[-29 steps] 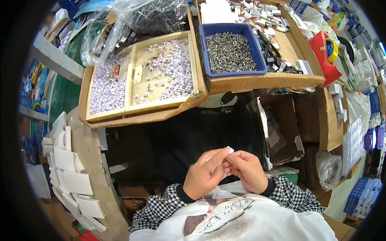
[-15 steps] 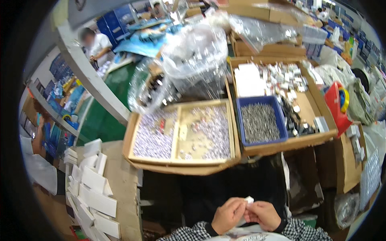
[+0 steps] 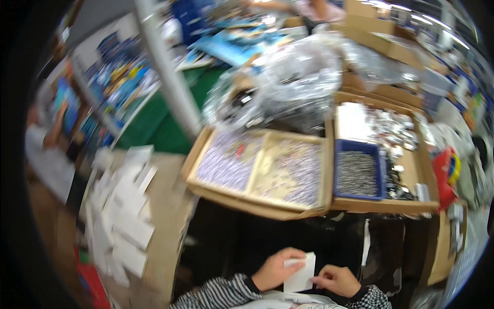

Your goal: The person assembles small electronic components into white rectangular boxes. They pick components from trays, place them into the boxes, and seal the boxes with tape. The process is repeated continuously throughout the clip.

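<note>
– Near side, right of middle: how does the white box (image 3: 302,281) sit against the fingers?
– Left hand (image 3: 277,271) grasps it by its left side, thumb across the upper face. Right hand (image 3: 339,281): bent fingers at the box's right edge. Can't tell if they pinch it or just touch.
– Counts?
– Hands: two. Box between them: one. Far side of the hands, wooden tray (image 3: 259,164): one, two compartments, small pale pieces (image 3: 230,160) in both, too many and too blurred to count. Blue bin (image 3: 359,196) just right of it: one, full of metal parts (image 3: 356,174), same problem. Red tape holder (image 3: 442,179), far right: one, with one yellow roll (image 3: 455,169).
– Left side?
– One white pile (image 3: 133,229) of flat boxes, overlapping and smeared. No reliable number.
</note>
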The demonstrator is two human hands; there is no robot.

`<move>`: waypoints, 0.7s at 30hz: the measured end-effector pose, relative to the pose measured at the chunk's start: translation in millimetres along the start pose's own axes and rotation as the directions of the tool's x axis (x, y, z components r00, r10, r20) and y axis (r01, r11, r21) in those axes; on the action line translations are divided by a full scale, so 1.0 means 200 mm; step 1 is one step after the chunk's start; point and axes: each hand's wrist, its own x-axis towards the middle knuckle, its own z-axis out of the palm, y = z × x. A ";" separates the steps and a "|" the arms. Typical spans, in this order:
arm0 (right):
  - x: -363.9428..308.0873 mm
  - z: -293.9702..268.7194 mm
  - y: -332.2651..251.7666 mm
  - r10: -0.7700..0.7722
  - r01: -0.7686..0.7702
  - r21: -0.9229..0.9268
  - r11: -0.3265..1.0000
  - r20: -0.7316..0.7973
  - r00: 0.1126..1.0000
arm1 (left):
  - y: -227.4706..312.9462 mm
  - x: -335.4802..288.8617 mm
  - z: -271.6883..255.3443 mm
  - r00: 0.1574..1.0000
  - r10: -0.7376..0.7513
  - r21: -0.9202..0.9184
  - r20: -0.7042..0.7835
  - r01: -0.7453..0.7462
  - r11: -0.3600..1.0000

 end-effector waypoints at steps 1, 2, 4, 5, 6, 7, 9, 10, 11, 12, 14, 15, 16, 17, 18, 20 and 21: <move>0.00 -0.02 -0.02 -0.003 0.002 -0.022 1.000 -0.033 0.999 | 0.04 -0.02 -0.07 1.000 0.028 -0.074 0.001 -0.027 0.997; 0.00 -0.04 -0.04 -0.022 0.019 -0.044 0.999 -0.069 0.997 | 0.10 -0.04 -0.17 0.998 0.064 -0.057 -0.012 -0.065 0.996; 0.04 -0.04 -0.09 -0.049 0.055 0.043 0.998 -0.116 0.992 | 0.23 -0.12 -0.38 0.984 0.160 -0.036 -0.074 -0.163 0.986; 0.05 -0.04 -0.12 -0.054 0.066 0.082 0.994 -0.134 0.990 | 0.30 -0.17 -0.48 0.970 0.192 0.000 -0.146 -0.194 0.981; 0.05 -0.03 -0.15 -0.047 0.065 0.136 0.989 -0.129 0.991 | 0.38 -0.23 -0.56 0.942 0.252 0.098 -0.220 -0.236 0.967; 0.05 -0.03 -0.18 -0.124 0.132 0.077 0.988 -0.101 0.987 | 0.43 -0.29 -0.64 0.896 0.314 0.169 -0.313 -0.273 0.947; 0.05 -0.03 -0.22 -0.200 0.199 -0.012 0.980 -0.072 0.977 | 0.52 -0.39 -0.80 0.732 0.490 0.414 -0.473 -0.306 0.857; 0.05 -0.02 -0.24 -0.215 0.213 -0.034 0.976 -0.045 0.976 | 0.55 -0.44 -0.88 0.621 0.550 0.512 -0.558 -0.265 0.817; 0.05 -0.03 -0.25 -0.224 0.222 -0.054 0.974 -0.033 0.974 | 0.57 -0.49 -0.98 0.533 0.608 0.626 -0.588 -0.175 0.760; 0.05 -0.03 -0.26 -0.231 0.228 -0.070 0.971 -0.039 0.972 | 0.59 -0.53 -1.10 0.446 0.642 0.690 -0.624 -0.071 0.720; 0.05 -0.03 -0.27 -0.261 0.256 -0.092 0.962 -0.046 0.964 | 0.63 -0.62 -1.39 0.398 0.808 0.901 -0.434 0.199 0.386; 0.05 -0.04 -0.27 -0.279 0.273 -0.114 0.955 -0.038 0.960 | 0.62 -0.67 -1.51 0.365 0.824 0.894 -0.434 0.284 0.345; 0.05 -0.04 -0.28 -0.296 0.290 -0.135 0.947 -0.021 0.955 | 0.62 -0.72 -1.65 0.396 0.865 0.905 -0.308 0.404 0.137; 0.04 -0.05 -0.28 -0.305 0.296 -0.179 0.938 -0.020 0.952 | 0.60 -0.78 -1.78 0.409 0.868 0.884 -0.281 0.462 0.069; 0.04 -0.06 -0.28 -0.303 0.296 -0.182 0.938 -0.013 0.953 | 0.56 -0.82 -1.89 0.403 0.876 0.845 -0.266 0.534 0.011; 0.02 -0.08 -0.29 -0.342 0.329 -0.248 0.911 -0.010 0.940 | 0.43 -0.92 -2.03 0.336 0.767 0.594 -0.547 0.801 0.073; 0.02 -0.09 -0.30 -0.399 0.385 -0.279 0.880 0.007 0.917 | 0.37 -0.97 -2.09 0.321 0.670 0.594 -0.670 0.773 0.224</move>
